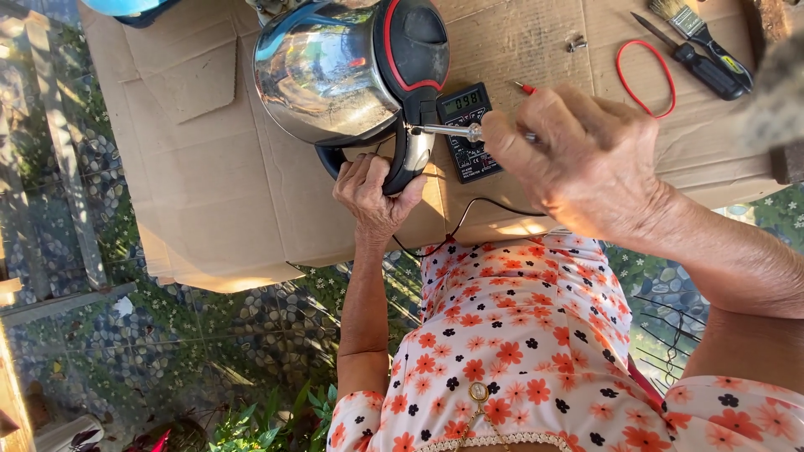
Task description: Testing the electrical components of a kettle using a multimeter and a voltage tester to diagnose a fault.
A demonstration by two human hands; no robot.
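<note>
Steel electric kettle (331, 71) at upper centre of frame, lying on cardboard-covered worktop (209, 167). Left hand (373, 197) clenched around black handle (414, 151). Right hand (578, 159) gripping screwdriver (444, 130), tip at handle. Polished body likely slippery, light if empty; handle looks safest hold. Multimeter (469, 130) just beside.

Kettle (335, 71) top cut off by the frame edge; its base sits mostly hidden under the body. Screwdriver (448, 130) handle buried in the right hand (578, 159) — only the shaft shows. Meter (469, 132) lower right covered by that hand. Left hand (373, 197) fingertips hidden behind the kettle handle. Blue object (126, 7) at top left cropped — can't identify. Blurred grey mass at right edge (775, 92), unclear.
</note>
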